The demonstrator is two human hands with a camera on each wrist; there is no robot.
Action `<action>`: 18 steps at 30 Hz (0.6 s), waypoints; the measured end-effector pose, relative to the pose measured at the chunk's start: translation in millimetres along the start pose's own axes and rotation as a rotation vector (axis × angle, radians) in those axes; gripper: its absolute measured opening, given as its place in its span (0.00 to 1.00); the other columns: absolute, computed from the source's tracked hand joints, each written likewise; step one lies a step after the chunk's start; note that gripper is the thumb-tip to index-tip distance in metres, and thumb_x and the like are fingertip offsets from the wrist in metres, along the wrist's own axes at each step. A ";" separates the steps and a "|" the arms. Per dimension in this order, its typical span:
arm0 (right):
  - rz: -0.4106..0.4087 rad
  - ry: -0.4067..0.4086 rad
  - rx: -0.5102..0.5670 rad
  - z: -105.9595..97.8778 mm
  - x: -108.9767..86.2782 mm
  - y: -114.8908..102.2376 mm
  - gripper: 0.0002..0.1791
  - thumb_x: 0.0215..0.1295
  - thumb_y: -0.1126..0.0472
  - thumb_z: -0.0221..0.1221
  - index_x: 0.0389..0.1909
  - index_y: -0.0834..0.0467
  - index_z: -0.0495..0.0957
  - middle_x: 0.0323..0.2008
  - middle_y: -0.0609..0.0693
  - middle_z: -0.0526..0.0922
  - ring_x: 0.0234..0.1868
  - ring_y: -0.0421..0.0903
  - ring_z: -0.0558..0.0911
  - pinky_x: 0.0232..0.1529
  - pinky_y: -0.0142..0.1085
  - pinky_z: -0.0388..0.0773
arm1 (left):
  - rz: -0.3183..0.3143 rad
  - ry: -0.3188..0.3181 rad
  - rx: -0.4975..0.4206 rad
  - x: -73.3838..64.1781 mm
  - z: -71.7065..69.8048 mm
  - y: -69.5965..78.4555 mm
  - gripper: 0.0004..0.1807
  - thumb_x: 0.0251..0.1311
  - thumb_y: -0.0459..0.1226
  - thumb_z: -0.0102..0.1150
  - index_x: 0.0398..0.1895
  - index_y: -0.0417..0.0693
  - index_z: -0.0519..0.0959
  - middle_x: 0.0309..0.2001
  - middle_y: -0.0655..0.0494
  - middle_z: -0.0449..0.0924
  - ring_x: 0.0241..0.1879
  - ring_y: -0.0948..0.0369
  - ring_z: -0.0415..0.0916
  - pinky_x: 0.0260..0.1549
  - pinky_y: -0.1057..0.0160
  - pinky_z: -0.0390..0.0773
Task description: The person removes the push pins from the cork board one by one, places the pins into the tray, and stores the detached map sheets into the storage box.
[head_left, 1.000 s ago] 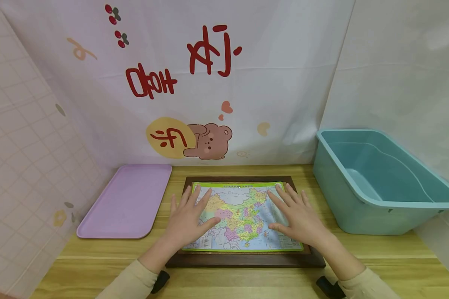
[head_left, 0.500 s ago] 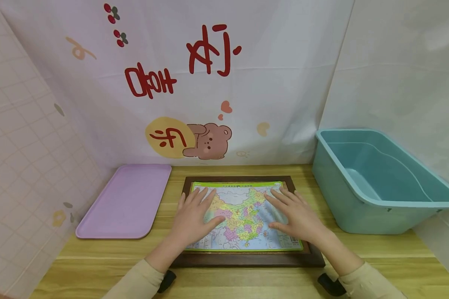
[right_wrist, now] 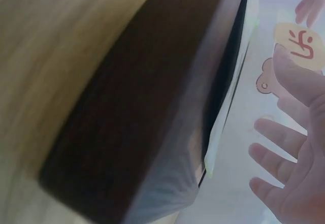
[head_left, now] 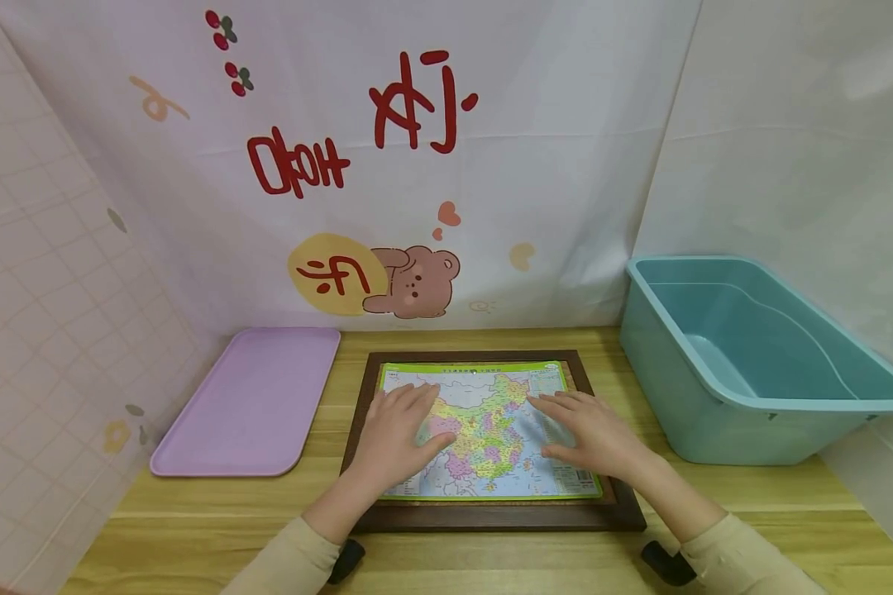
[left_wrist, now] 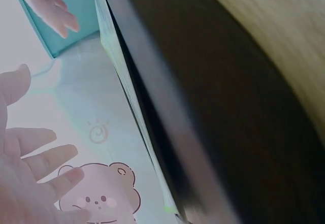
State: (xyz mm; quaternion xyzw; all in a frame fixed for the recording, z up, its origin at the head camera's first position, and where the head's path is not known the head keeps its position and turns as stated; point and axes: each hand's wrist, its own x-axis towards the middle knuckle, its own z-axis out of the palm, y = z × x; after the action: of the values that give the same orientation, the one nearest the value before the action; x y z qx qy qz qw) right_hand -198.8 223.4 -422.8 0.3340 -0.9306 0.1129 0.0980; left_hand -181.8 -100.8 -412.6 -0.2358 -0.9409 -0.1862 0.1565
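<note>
A colourful map sheet with a lime-green border point(head_left: 484, 446) lies within a dark brown frame point(head_left: 502, 519) on the table. My left hand point(head_left: 396, 430) is over the map's left part, fingers spread and gripping nothing. Over the right part is my right hand point(head_left: 594, 431), its fingers also extended. Both wrist views show a gap between the hands and the sheet: the left palm point(left_wrist: 23, 178) and the right palm point(right_wrist: 302, 178) stand off from it. A thin brown strip shows between the sheet's lower edge and the frame.
A purple tray point(head_left: 253, 405) lies at the left on the wooden table point(head_left: 193, 537). To the right stands a deep teal tub point(head_left: 722, 426). Behind is a white cloth backdrop point(head_left: 558, 182) printed with red characters and a bear.
My left hand has shifted right and slightly inward over the map. The right hand's fingers have come down a little and bunched closer. Map and frame stay in place.
</note>
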 end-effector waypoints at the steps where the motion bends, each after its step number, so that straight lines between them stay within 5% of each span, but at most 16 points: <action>1: 0.000 -0.008 0.008 0.5 -0.3 0.9 0.42 0.53 0.46 0.73 0.68 0.56 0.72 0.60 0.56 0.78 0.61 0.60 0.75 0.59 0.60 0.70 | 0.002 -0.005 -0.003 0.3 0.0 0.9 0.39 0.60 0.58 0.63 0.68 0.46 0.72 0.63 0.48 0.75 0.65 0.45 0.67 0.65 0.32 0.56; 18: -0.042 -0.113 0.092 3.3 -5.7 12.0 0.33 0.53 0.56 0.74 0.61 0.61 0.78 0.55 0.58 0.81 0.56 0.60 0.77 0.54 0.55 0.76 | 0.045 -0.054 -0.034 10.7 7.2 13.0 0.35 0.60 0.54 0.66 0.65 0.43 0.75 0.59 0.47 0.78 0.62 0.44 0.70 0.62 0.32 0.60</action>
State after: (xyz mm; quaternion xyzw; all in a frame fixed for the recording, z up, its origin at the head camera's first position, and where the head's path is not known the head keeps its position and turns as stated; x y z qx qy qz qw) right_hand -202.6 234.8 -429.1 0.3633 -0.9213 0.1347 0.0323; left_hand -185.8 -83.0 -411.2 -0.2643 -0.9359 -0.1922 0.1313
